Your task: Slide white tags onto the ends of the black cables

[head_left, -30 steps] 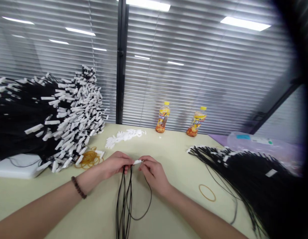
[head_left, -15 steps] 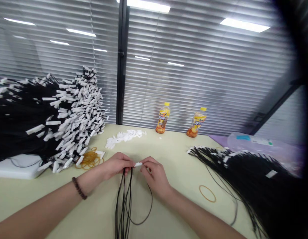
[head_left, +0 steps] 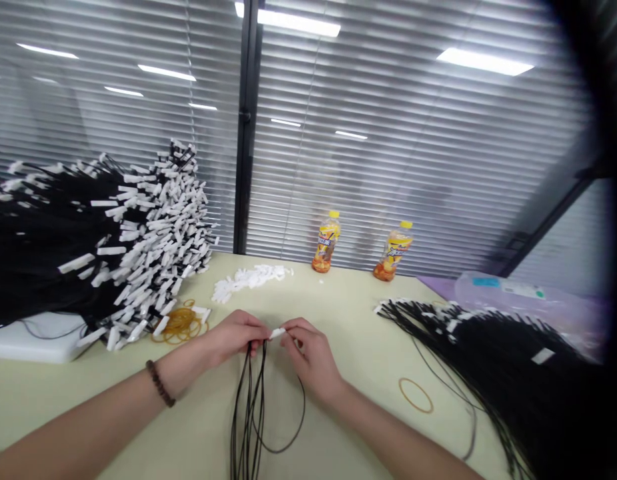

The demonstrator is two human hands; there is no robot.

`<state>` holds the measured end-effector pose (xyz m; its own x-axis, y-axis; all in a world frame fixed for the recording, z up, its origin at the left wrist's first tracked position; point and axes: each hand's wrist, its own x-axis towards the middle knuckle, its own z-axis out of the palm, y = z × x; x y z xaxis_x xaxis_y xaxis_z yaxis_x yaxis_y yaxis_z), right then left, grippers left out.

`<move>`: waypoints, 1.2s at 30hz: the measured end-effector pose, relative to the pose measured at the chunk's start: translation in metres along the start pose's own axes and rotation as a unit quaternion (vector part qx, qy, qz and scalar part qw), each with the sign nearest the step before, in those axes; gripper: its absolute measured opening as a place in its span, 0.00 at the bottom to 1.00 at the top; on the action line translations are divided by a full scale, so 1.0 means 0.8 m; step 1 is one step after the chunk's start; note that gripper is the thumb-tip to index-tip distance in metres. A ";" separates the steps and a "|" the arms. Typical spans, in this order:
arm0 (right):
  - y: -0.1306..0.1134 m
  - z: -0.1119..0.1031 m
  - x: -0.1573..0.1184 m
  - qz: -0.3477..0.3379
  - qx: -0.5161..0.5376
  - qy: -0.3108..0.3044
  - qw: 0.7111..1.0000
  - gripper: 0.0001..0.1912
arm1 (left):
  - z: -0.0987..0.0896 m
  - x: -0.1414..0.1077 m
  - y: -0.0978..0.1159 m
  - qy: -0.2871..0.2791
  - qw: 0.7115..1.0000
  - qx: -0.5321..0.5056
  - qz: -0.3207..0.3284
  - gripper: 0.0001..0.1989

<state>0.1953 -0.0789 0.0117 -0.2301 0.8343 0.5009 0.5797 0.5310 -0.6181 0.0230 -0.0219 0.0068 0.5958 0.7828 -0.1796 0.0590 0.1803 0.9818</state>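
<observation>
Black cords [head_left: 249, 417] hang in a thin bunch from the left hand [head_left: 238, 339], in front of the person, over the table [head_left: 348, 313]. One cord makes a big loop and goes up behind the right hand [head_left: 311, 357]; I cannot see where it ends. A string of brown beads [head_left: 160, 384] goes round the left wrist. One yellow rubber band [head_left: 430, 402] lies off to the right.

The hands are close, with a small white piece [head_left: 277, 333] between their fingertips. The left thumb and finger pinch the tops of the cords and seem to hold one end of the piece too. The right thumb and finger look pinched on its other end.

The step now looks like working on the white piece at the end of a cord. I think the next move calls for a soft pinch and a steady left hand, so the piece stays in line.

Past the hands, a heap of rubber bands [head_left: 181, 325] lies by a huge pile of white-tipped cords [head_left: 158, 230]. Farther back are loose white bits [head_left: 248, 280], then two bottles [head_left: 326, 248] near the blinds [head_left: 388, 147].
</observation>
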 end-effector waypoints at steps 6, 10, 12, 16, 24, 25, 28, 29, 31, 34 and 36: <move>-0.004 0.000 0.001 -0.001 -0.001 0.007 1.000 0.09 | 0.005 0.001 -0.002 0.040 0.999 -0.028 0.009 0.13; -0.003 0.000 0.001 0.019 -0.001 0.011 1.000 0.09 | 0.005 0.002 -0.003 0.069 0.996 -0.056 0.004 0.12; -0.001 0.001 0.000 0.036 0.002 0.017 0.999 0.09 | 0.004 0.005 -0.005 0.078 0.994 -0.075 0.005 0.12; 0.004 0.002 0.002 0.060 0.042 0.011 0.997 0.09 | -0.004 0.012 -0.005 0.110 0.988 -0.106 0.015 0.12; 0.007 -0.009 0.006 0.129 0.205 -0.138 0.960 0.16 | -0.037 -0.014 0.054 0.119 0.988 -0.048 0.080 0.13; 0.008 -0.011 0.006 0.139 0.220 -0.169 0.951 0.18 | -0.038 -0.022 0.065 0.122 0.988 -0.019 0.095 0.14; 0.012 -0.017 0.005 0.146 0.239 -0.229 0.932 0.19 | -0.032 -0.049 0.100 0.094 0.980 0.082 0.154 0.13; 0.014 -0.017 0.005 0.146 0.242 -0.236 0.930 0.18 | -0.028 -0.057 0.109 0.070 0.976 0.116 0.168 0.12; 0.019 -0.017 0.006 0.151 0.256 -0.220 0.929 0.16 | -0.020 -0.068 0.122 0.018 0.969 0.172 0.179 0.11; 0.029 -0.014 0.010 0.149 0.310 -0.136 0.929 0.10 | -0.007 -0.070 0.118 -0.054 0.961 0.229 0.146 0.12; 0.037 -0.013 0.013 0.148 0.359 -0.074 0.919 0.14 | 0.003 -0.062 0.102 -0.081 0.958 0.253 0.109 0.13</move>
<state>0.2183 -0.0560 0.0054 -0.2791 0.9409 0.1921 -0.0182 0.1948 -0.9807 0.0003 -0.0476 0.0958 0.7525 0.6585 0.0057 0.2740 -0.3209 0.9066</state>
